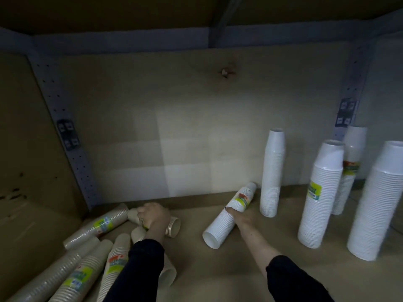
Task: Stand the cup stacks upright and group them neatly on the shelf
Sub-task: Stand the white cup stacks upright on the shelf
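Tipping the fallen white cup stack (229, 214) upright is the step in hand: the right hand (242, 215) wraps its middle, grip pinching it, near the shelf (196, 269) back edge. Pivot it on its open rim, then slide it beside the standing white stacks (320, 192) (gently). The left hand (153, 214) clasps a beige stack (172, 226) toward the back-left corner.

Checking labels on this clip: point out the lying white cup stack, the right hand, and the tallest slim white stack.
lying white cup stack (220, 223): head view, mid-body.
right hand (244, 216): head view, back of hand.
tallest slim white stack (272, 173): head view, mid-height.
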`<action>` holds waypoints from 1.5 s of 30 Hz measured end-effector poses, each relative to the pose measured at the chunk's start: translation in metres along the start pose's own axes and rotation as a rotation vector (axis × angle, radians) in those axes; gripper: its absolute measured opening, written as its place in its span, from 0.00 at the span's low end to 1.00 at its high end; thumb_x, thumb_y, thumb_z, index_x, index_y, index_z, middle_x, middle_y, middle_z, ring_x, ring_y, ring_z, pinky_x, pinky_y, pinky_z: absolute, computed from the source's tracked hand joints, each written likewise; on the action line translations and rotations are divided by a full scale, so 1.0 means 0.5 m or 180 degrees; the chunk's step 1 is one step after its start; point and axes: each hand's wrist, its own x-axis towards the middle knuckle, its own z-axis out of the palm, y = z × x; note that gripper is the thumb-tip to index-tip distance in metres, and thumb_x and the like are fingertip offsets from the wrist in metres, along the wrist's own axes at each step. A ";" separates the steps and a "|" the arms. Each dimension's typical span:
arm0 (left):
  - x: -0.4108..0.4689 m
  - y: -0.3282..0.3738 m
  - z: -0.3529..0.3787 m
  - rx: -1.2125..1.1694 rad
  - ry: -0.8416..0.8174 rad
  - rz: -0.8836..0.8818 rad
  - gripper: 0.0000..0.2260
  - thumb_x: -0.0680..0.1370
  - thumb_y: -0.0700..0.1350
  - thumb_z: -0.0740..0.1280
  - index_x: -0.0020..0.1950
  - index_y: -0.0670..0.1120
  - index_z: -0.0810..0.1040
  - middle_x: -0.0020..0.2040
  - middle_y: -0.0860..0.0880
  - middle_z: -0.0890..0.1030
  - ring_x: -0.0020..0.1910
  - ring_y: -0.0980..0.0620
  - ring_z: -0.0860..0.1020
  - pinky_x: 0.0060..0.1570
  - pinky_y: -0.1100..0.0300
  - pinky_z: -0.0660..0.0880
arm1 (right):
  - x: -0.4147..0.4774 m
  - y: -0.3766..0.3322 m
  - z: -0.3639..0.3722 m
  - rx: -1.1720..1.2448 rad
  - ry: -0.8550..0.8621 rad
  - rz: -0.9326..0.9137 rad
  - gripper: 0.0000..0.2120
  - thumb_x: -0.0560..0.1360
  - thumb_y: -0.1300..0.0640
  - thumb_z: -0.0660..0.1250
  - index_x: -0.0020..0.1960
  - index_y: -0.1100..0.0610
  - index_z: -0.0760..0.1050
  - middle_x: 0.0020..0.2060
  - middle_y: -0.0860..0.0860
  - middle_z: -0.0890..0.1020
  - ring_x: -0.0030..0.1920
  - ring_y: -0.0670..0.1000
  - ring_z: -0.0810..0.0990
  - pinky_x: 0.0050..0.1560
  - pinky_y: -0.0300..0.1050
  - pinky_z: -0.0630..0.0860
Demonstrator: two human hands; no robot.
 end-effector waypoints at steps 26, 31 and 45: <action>0.002 -0.007 0.021 -0.2121 -0.0569 -0.0357 0.27 0.71 0.47 0.72 0.64 0.32 0.71 0.64 0.35 0.75 0.64 0.38 0.74 0.61 0.51 0.73 | 0.034 -0.003 -0.011 0.0749 -0.0643 0.0459 0.26 0.70 0.67 0.69 0.66 0.68 0.66 0.55 0.61 0.75 0.50 0.55 0.73 0.31 0.42 0.71; -0.031 0.025 0.020 -0.2715 -0.0006 0.0449 0.27 0.67 0.41 0.75 0.64 0.36 0.72 0.61 0.36 0.76 0.60 0.39 0.76 0.61 0.53 0.71 | 0.038 -0.015 -0.009 0.0287 -0.0210 -0.0492 0.17 0.67 0.64 0.73 0.54 0.70 0.76 0.44 0.58 0.79 0.44 0.54 0.77 0.44 0.43 0.73; -0.119 0.124 0.105 -0.3609 0.0371 0.1583 0.37 0.59 0.54 0.66 0.62 0.33 0.68 0.55 0.48 0.66 0.56 0.46 0.71 0.58 0.56 0.68 | 0.037 -0.028 -0.028 -0.0592 0.0507 -0.2141 0.27 0.62 0.65 0.76 0.58 0.67 0.70 0.53 0.63 0.77 0.56 0.61 0.76 0.57 0.53 0.74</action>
